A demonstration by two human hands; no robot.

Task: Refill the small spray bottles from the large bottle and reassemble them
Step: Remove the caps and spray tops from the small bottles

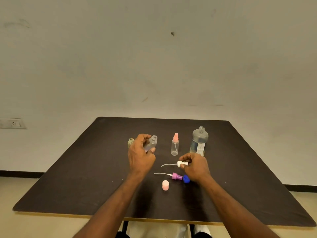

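Note:
My left hand point(141, 154) grips a small clear open-necked spray bottle point(151, 143), tilted to the right above the table. My right hand point(194, 166) pinches a white spray head point(181, 164) whose thin tube points left. A purple spray head point(176, 176) with its tube lies on the table just below. The large clear bottle point(199, 141) stands uncapped behind my right hand. A small bottle with a pink spray head point(175, 145) stands upright in the middle. Another small open bottle point(131, 142) stands partly hidden behind my left hand.
A blue cap point(186, 179) lies beside my right wrist and a pink cap point(165, 185) stands in front of it. All sit on a dark square table point(68, 186) against a pale wall; a wall socket point(12, 123) is at far left.

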